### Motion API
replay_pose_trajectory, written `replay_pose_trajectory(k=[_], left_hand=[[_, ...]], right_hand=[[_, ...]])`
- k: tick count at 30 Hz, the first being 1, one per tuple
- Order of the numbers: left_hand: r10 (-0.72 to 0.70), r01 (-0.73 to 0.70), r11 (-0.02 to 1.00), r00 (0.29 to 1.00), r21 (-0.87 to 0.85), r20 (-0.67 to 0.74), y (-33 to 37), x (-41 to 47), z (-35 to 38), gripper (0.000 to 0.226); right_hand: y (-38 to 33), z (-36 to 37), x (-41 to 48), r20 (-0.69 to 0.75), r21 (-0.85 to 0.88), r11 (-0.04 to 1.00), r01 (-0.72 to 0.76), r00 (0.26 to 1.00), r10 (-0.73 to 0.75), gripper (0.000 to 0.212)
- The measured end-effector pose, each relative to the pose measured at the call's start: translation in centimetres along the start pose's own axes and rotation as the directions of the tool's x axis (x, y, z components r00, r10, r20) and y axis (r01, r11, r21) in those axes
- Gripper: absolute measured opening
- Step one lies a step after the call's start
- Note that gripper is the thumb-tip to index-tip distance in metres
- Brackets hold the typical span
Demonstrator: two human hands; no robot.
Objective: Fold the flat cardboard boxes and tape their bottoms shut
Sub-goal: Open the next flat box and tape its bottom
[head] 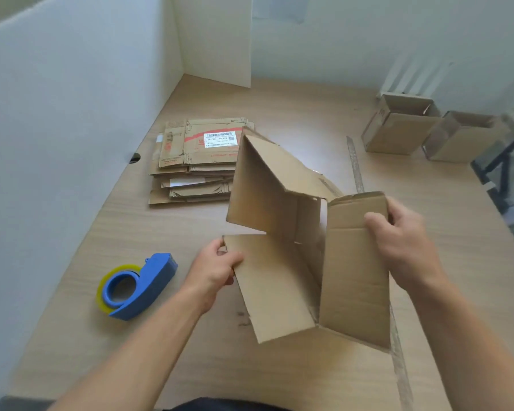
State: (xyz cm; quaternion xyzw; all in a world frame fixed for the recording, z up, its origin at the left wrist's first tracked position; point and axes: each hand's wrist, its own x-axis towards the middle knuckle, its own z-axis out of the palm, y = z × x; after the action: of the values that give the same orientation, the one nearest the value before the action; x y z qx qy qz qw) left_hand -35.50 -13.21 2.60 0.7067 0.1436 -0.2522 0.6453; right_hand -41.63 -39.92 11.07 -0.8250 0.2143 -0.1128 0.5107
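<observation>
Partway. Two upright boxes point(398, 129) stand far beyond the right hand point(404, 241); bottoms hidden, can't tell if taped. Stack point(196, 161) of flats lies beyond the left hand point(217, 268), several to go. Current box point(279, 277) is between both hands, held over the table point(279, 375), partly popped open, flaps splayed, bottom not yet folded or taped. Tape point(137, 287) lies just left of the left hand, not held. Left hand pinches the near-left flap's corner, thumb on top. Right hand grips the right flap's top edge, thumb on near face, fingers curled behind. Both forearms reach forward.
</observation>
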Motion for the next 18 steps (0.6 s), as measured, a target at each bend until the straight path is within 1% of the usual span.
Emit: replay_pose_trajectory(k=[2,4,6,8,11,13,14,16,18], left_hand=[[0.026,-0.032,0.995,0.998,-0.091,-0.063,2.4,-0.9,-0.6,0.021],[0.052,-0.075,0.981,0.991,-0.178,-0.127,4.3,-1.9,-1.7,0.034],[0.104,-0.133,0.976,0.980,-0.173,-0.170,6.0,-3.0,-3.0,0.040],[0.155,-0.170,0.983,0.974,-0.075,-0.167,7.3,-4.1,-3.9,0.036],[0.186,-0.180,0.980,0.980,0.086,-0.068,8.1,-5.1,-3.8,0.032],[0.219,-0.210,0.963,0.975,0.168,-0.038,7.8,-5.3,-3.5,0.019],[0.239,-0.226,0.955,0.970,0.192,-0.044,7.5,-5.4,-3.4,0.014],[0.275,-0.250,0.944,0.957,0.214,-0.095,7.0,-5.5,-3.6,0.017],[0.311,-0.272,0.937,0.936,0.218,-0.167,6.8,-5.6,-4.1,0.018]], right_hand=[[-1.1,-2.1,0.5,-0.133,0.148,0.989,-0.013,0.990,0.033,0.014],[-1.5,-4.1,0.9,-0.252,0.238,0.971,-0.031,0.963,0.093,0.015],[-1.5,-5.3,0.7,-0.287,0.265,0.961,-0.078,0.945,0.156,0.016],[-0.9,-5.2,0.2,-0.239,0.220,0.965,-0.141,0.951,0.194,0.013],[-0.4,-3.3,-0.5,-0.082,0.168,0.963,-0.209,0.971,0.225,0.015],[-0.1,-1.9,-0.5,0.009,0.172,0.955,-0.243,0.970,0.245,0.024],[0.1,-1.4,-0.5,0.040,0.172,0.952,-0.252,0.968,0.249,0.030],[0.7,-0.9,-0.4,0.063,0.159,0.955,-0.252,0.967,0.245,0.043],[1.4,-0.9,-0.4,0.030,0.141,0.963,-0.228,0.974,0.226,0.051]])
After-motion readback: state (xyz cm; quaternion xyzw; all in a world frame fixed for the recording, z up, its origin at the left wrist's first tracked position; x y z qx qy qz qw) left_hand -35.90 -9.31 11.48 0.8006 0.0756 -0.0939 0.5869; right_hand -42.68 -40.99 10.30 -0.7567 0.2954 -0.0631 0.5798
